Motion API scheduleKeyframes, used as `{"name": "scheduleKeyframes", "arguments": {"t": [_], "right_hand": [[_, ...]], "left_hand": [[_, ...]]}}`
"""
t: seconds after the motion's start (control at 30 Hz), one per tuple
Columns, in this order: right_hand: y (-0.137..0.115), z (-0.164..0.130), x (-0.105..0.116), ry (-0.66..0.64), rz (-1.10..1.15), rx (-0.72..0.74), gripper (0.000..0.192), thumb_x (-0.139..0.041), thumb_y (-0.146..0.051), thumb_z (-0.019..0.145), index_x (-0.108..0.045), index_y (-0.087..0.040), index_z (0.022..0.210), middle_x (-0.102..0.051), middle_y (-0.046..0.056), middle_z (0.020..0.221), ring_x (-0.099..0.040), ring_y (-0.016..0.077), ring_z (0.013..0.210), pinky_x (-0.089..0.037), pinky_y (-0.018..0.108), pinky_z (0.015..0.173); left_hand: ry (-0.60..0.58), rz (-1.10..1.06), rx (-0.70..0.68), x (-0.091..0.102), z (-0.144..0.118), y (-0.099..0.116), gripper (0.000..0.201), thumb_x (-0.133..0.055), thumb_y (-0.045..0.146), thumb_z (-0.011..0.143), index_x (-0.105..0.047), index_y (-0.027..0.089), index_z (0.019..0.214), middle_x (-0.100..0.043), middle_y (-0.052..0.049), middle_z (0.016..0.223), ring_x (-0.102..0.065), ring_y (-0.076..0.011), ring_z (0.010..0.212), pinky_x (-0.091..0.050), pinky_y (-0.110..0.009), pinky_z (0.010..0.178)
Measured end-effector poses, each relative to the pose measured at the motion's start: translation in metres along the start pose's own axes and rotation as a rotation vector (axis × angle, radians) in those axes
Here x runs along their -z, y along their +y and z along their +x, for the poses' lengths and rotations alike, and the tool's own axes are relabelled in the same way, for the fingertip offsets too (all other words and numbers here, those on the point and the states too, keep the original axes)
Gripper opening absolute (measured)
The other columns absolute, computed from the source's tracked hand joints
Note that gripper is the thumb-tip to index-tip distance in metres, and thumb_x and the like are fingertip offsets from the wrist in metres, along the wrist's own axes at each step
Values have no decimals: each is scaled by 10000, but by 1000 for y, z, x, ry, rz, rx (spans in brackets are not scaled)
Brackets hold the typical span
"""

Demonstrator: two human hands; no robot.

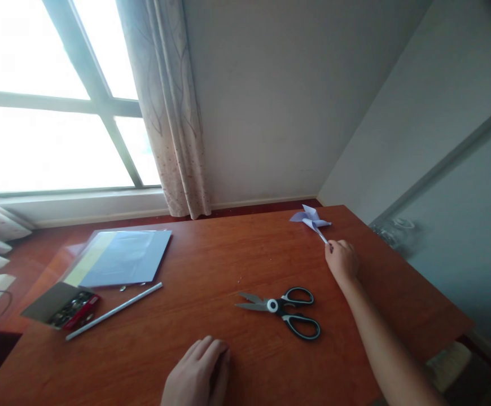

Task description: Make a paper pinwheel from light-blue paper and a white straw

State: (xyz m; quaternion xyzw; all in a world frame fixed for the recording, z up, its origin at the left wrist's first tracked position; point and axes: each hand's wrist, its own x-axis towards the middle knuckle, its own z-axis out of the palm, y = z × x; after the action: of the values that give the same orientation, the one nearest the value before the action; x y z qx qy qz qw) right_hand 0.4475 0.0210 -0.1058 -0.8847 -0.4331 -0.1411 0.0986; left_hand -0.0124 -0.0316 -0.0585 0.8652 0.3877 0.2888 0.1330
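Right hand: the right hand reaches out over the far right part of the worktop, fingers closed around the near end of a thin stick, so it grips the paper pinwheel by its handle
Pinwheel: pale blue-white, its folded blades lie close to the far edge of the worktop near the wall corner; the stick runs from the blades back to the fist, low over the wood, so the blades seem to rest on or just above the surface, I cannot tell which
Left hand: the left hand lies palm down at the near edge, fingers loosely together and flat on the wood, holding nothing; it looks like a steadying rest while the other arm stretches
Scissors: black-handled scissors lie between the two hands, blades partly open and pointing left, apart from both
Paper stack: a clear sleeve of coloured sheets sits at the left, blue sheet on top
Rod: a thin pale rod lies slantwise just in front of the sheets
Box: a small open box of dark metal bits sits at the rod's left end, lid folded back
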Motion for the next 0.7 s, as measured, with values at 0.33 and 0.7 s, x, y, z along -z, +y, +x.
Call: {"name": "scheduleKeyframes", "arguments": {"t": [0.33, 0.7], "right_hand": [[4, -3, -2, 40, 33, 7, 325, -636, -352, 998, -623, -192, 1281, -642, 103, 1315, -671, 242, 1095, -589, 455, 923], [5, -10, -4, 153, 152, 17, 334, -646, -361, 991, -622, -184, 1272, -650, 93, 1290, -675, 239, 1081, -590, 456, 912]], "left_hand": [[-102, -4, 72, -2, -9, -3, 159, -521, 204, 981, -633, 254, 880, -715, 2, 840, -710, -174, 746, -550, -251, 658], [-102, 4, 109, -2, -5, 5, 212, -480, 172, 978, -631, 243, 847, -703, -15, 806, -694, -197, 719, -524, -287, 622]]}}
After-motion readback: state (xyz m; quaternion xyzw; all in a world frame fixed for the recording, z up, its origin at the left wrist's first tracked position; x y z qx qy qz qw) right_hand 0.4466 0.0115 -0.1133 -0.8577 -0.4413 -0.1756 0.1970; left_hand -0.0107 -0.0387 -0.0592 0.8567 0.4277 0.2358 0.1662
